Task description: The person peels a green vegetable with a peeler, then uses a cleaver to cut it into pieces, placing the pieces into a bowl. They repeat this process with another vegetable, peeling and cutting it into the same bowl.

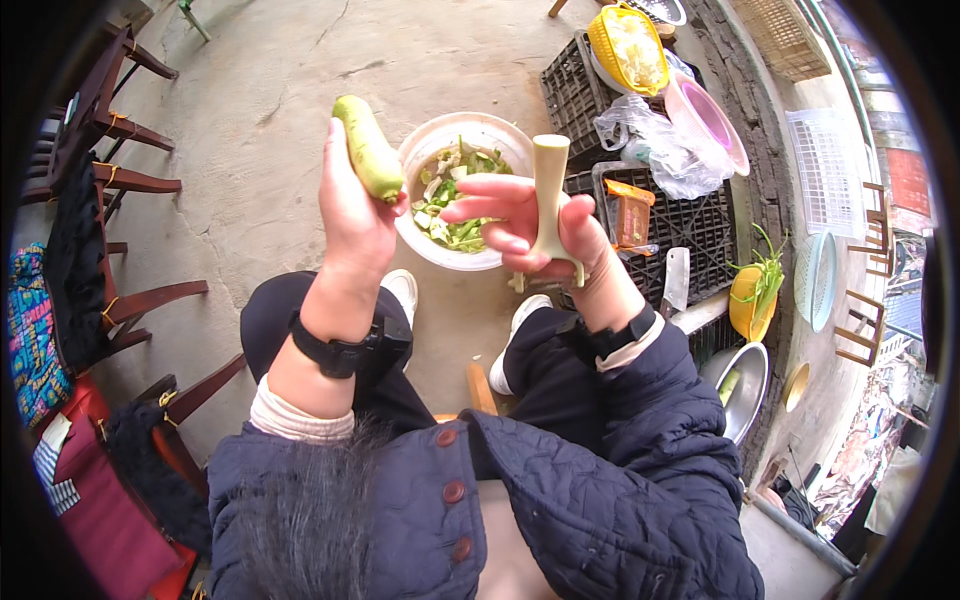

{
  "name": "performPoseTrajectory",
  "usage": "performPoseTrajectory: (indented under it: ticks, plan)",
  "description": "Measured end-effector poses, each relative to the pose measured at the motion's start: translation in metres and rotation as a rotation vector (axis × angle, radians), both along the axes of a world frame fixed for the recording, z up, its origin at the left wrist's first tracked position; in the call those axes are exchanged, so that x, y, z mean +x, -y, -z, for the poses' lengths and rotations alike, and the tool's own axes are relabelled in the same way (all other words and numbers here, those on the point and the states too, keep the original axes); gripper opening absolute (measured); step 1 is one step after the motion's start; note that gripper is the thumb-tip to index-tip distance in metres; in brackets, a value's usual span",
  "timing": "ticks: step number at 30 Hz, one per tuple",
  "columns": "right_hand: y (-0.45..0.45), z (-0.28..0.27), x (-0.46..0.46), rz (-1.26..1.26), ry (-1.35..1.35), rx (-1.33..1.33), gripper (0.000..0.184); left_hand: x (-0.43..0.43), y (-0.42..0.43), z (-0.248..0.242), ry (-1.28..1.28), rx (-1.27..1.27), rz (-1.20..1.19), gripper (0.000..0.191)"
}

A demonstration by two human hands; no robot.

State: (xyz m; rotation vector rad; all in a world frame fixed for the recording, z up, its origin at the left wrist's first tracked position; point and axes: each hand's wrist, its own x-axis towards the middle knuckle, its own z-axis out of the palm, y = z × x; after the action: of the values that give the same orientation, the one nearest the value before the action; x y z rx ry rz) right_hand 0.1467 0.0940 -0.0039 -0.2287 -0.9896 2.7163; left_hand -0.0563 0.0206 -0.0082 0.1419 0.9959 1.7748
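In my left hand [354, 214] lies a pale green elongated vegetable [369, 150], perhaps a green radish, tilted with its stem end towards my fingertips. My right hand [517, 225] holds a cream Y-shaped peeler [551, 176] against the palm, handle pointing away from me and its head by the wrist side. Some fingers of that hand are spread and the peeler is apart from the vegetable. Beyond and between both hands, a white plastic tub [429, 129] stands on the floor. Chopped greens and pale pieces [450, 214] lie in it; my right fingers hide part of them.
Black plastic crates [694, 232] at the right carry a cleaver [676, 277], an orange packet [631, 217], a clear plastic bag [675, 157] and a pink basin [705, 124]. A steel bowl [754, 390] stands nearer me. Wooden chairs [139, 176] line the left.
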Motion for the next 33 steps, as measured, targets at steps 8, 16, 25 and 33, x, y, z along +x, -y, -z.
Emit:
performPoseTrajectory:
  ticks: [8, 16, 25, 33]
  plan:
    - [0.012, -0.024, -0.005, 0.027, -0.045, 0.096, 0.116, 0.002, -0.003, 0.001, -0.008, 0.0, -0.023, 0.044]
    - [-0.013, 0.014, 0.004, 0.151, 0.012, 0.04, 0.08, 0.001, -0.002, -0.005, 0.018, 0.028, -0.061, 0.043]
    - [-0.087, 0.233, -0.002, 0.177, 1.416, 0.803, 0.048, -0.01, 0.013, -0.011, 0.065, 0.013, -0.147, 0.041]
    - [-0.046, 0.343, -0.023, 0.392, 1.667, 0.865, 0.04, -0.008, 0.01, -0.017, 0.164, -0.144, -0.147, 0.045]
